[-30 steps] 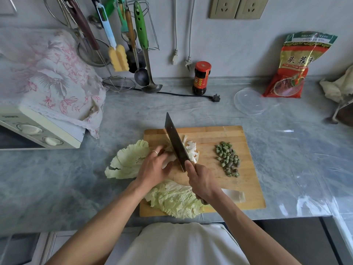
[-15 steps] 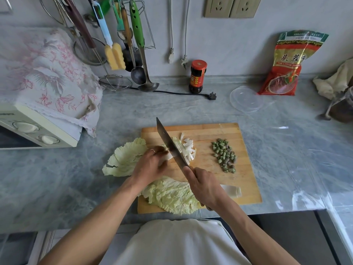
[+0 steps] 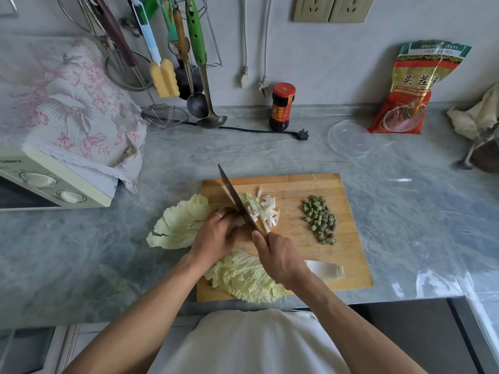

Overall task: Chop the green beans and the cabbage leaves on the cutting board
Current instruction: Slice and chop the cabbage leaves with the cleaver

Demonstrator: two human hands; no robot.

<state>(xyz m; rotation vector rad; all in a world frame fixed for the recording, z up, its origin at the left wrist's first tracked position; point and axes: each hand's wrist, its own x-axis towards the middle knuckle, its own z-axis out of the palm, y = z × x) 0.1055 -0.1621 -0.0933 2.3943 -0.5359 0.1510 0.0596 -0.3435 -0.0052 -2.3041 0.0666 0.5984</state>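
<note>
A: Centre of frame: board (image 3: 348, 268), wooden, flat on counter (image 3: 81, 252). Right hand (image 3: 280, 259) clenched round handle of knife (image 3: 237, 201), handle itself hidden in fist. Blade slanting up and left from fist, edge down among cabbage stems, tip reaching toward board's upper left corner.

B: Left hand (image 3: 216, 236)?

A: Just left of blade, fingers curled down onto cabbage (image 3: 181, 225), pressing it to board. Ring on one finger. Knuckles close beside blade; touching or not, cannot tell.

B: Cabbage placement?

A: One leaf spilling off board's left edge onto counter, ruffled end out left. Second leaf at lower centre, under both wrists, overhanging board's near edge. White strips (image 3: 266, 211), already cut, heaped right of blade, upper middle of board.

B: Beans?

A: Beans (image 3: 320, 220) in small chopped pieces, loose pile on right half of board, well apart from strips. White stem chunk (image 3: 328, 271) at board's lower right, beside right wrist.

B: Surroundings?

A: Upper left: oven (image 3: 54, 182) under floral cloth (image 3: 67, 103). Top centre: utensils hanging on wall, green-handled ladle (image 3: 199, 63) among them, wire skimmer (image 3: 164, 116) below. Upper middle: jar (image 3: 282, 106), red lid, against wall, black cord with plug beside it. Upper right: clear lid (image 3: 351, 139) on counter, red and yellow bag (image 3: 413, 87) leaning on wall.
</note>
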